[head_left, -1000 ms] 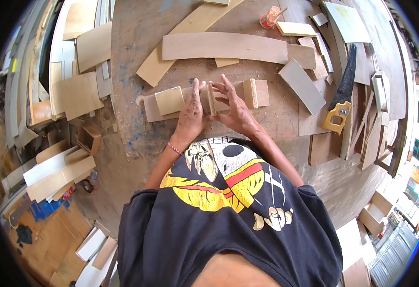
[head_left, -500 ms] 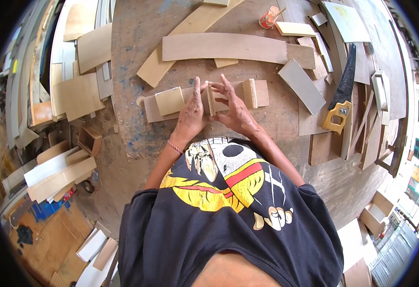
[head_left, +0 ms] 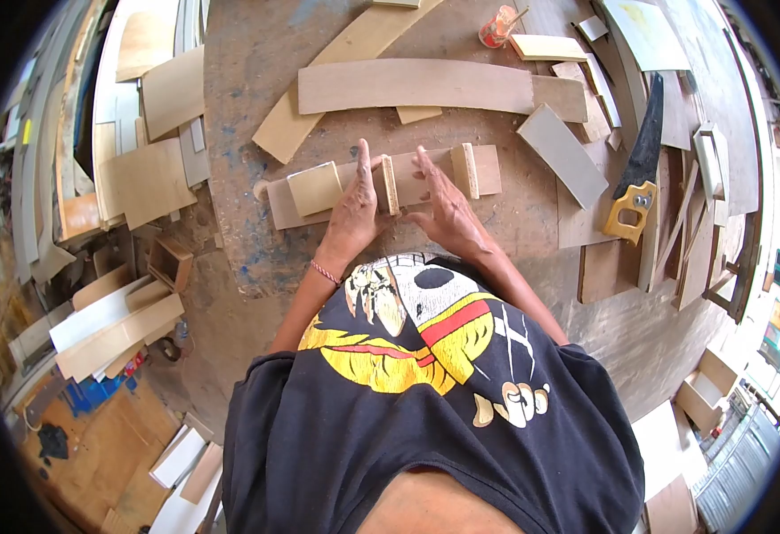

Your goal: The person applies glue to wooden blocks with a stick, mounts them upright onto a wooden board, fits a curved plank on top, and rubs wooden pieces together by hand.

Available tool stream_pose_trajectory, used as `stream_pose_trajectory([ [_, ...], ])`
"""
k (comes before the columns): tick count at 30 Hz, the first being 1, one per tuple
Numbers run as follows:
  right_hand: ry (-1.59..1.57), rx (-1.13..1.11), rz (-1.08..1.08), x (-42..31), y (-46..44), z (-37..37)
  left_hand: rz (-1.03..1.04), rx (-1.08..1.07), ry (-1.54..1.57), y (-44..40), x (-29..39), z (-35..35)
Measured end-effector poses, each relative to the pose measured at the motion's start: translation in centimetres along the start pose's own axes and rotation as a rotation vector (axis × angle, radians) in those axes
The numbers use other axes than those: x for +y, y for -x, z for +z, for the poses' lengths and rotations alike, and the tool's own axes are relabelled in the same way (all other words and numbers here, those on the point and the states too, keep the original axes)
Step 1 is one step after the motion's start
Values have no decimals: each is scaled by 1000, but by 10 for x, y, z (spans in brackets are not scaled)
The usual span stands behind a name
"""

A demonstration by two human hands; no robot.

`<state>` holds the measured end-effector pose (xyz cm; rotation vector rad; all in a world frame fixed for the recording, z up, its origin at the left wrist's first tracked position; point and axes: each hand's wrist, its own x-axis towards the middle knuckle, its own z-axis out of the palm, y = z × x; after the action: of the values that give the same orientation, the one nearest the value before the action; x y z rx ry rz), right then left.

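Note:
A long thin board (head_left: 489, 172) lies on the bench in front of me. Two narrow wooden strips stand on edge across it: a middle strip (head_left: 391, 187) and a right strip (head_left: 472, 172). Toward its left end rests a small plywood piece (head_left: 312, 190). Just left of the middle strip is my left hand (head_left: 354, 212), fingers stretched out and holding nothing; whether it touches the strip I cannot tell. On the other side, my right hand (head_left: 452, 218) hovers with fingers apart, clear of the middle strip. Both palms face inward.
Beyond lie a long curved board (head_left: 416, 86) and a slanting plank (head_left: 283, 120). A red can (head_left: 498, 28) with a stick stands at the back. At right are a grey board (head_left: 562, 157), a handsaw (head_left: 636, 169) and offcuts. Stacked boards (head_left: 172, 93) line the left.
My right hand has drawn back to the right, opening a gap from the middle strip. My left hand has shifted slightly left. The strips still stand upright.

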<state>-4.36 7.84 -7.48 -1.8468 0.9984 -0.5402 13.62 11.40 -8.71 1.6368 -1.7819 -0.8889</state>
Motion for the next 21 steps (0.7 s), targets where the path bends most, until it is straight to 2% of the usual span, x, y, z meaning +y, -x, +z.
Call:
stream_pose_trajectory([
  [2, 41, -19, 57, 5, 6, 1, 8, -8, -15, 0, 0, 0],
  [4, 181, -14, -63, 11, 10, 3, 15, -15, -31, 0, -1, 0],
  [14, 172, 57, -61, 15, -11, 11, 58, 16, -50, 0, -2, 2],
  [16, 180, -50, -36, 12, -14, 9, 44, 9, -48, 0, -2, 2],
  [21, 222, -75, -87, 21, -21, 16, 93, 36, -119, 2, 10, -2],
])
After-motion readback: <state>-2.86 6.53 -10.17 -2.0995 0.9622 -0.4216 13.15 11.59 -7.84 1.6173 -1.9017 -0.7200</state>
